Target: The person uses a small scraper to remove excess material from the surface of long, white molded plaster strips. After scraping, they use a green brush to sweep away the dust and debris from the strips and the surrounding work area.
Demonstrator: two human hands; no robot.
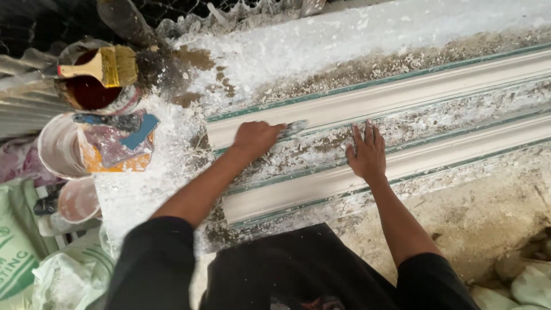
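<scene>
The left hand [254, 138] is closed tight around a small scraper [294, 128]. The blade sticks out past the fingers and touches the near end of the long white moulding [367, 103]. The right hand [367, 154] holds nothing. It lies flat with fingers spread a little, pressing on the moulding, a bit farther along it. A tin of dark liquid [89, 92] with a brush [106, 66] on top stands well apart from the moulding's end.
</scene>
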